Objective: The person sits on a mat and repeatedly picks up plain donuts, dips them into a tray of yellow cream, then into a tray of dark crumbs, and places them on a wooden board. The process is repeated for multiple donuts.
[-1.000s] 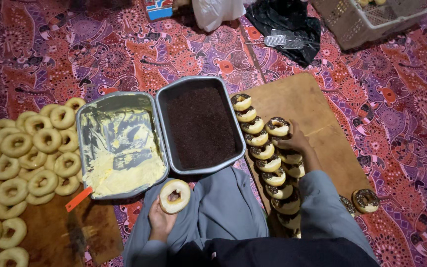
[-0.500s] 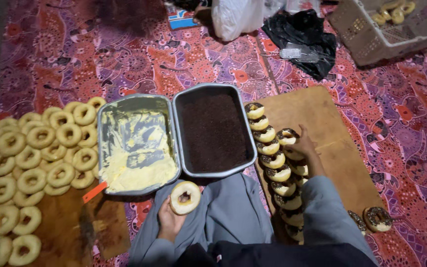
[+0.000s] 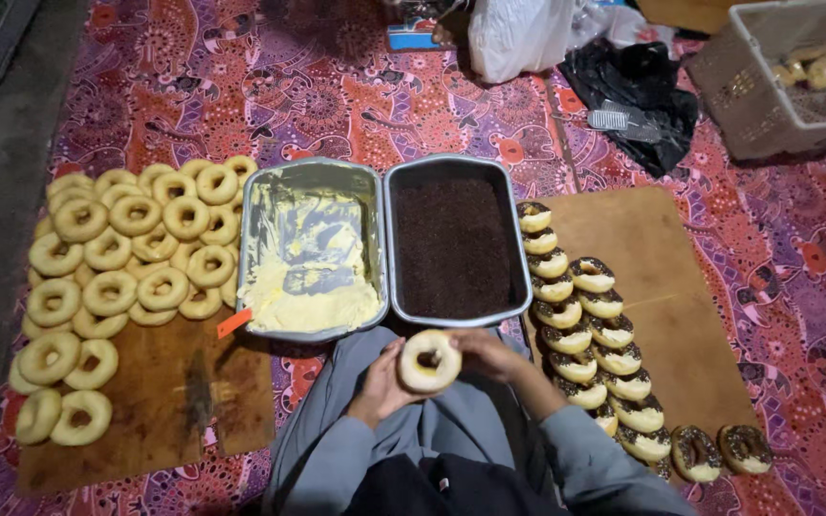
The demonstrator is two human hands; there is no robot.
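— Item held? 
— One plain doughnut (image 3: 429, 360), pinched between left hand (image 3: 383, 382) and right hand (image 3: 489, 355), both grips closed on it, over the lap, just before the sprinkle tray (image 3: 455, 244) and cream tray (image 3: 310, 256).

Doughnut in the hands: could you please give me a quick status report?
Left hand and right hand both hold one doughnut. Held above the lap, near the cream tray. Nothing blocking.
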